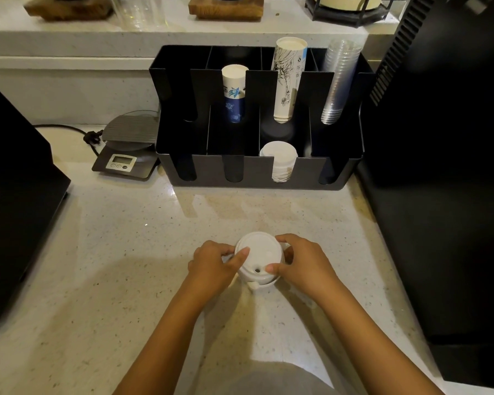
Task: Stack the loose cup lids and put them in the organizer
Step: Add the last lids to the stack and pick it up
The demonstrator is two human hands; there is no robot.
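Observation:
A stack of white cup lids [258, 256] stands on the speckled counter in front of me. My left hand [216, 265] grips its left side, thumb on the top lid. My right hand [300, 265] grips its right side, thumb near the sip hole. A black organizer [248, 169] stands further back on the counter. Its front row holds another stack of white lids [278, 158] in the third slot from the left. The back row holds a blue-and-white cup stack [234, 92], a tall white printed cup stack [288, 78] and clear plastic cups [338, 81].
A small digital scale [126, 149] with a cable sits left of the organizer. A black machine [445, 166] fills the right side and another black machine [15, 201] the left. A raised ledge behind carries wooden bases and a clear glass container [139, 11].

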